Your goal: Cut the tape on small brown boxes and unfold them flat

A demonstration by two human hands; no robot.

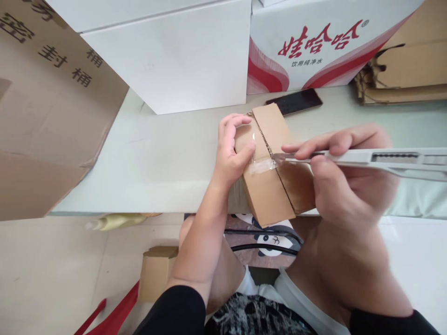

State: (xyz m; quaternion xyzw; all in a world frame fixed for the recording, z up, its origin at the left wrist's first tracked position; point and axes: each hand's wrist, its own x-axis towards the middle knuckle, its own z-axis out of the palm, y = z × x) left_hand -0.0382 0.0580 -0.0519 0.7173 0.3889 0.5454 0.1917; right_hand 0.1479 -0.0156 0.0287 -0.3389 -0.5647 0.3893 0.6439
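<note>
A small brown cardboard box [270, 195] sits at the front edge of the pale table [167, 158]. Clear tape [261, 166] crosses the seam between its flaps. My left hand [234, 144] grips the box from its left side, thumb on top near the tape and fingers curled over the far edge. In my right hand [345, 177] is a white utility knife [387, 158], held between thumb and fingers. Its blade tip meets the seam beside the tape.
A black phone [296, 101] lies behind the box. White cartons [174, 60], a red-and-white carton [310, 51] and flattened cardboard [408, 70] line the back. A large brown carton [52, 116] stands at left. Below are a small box [157, 274] and a red strap [117, 309].
</note>
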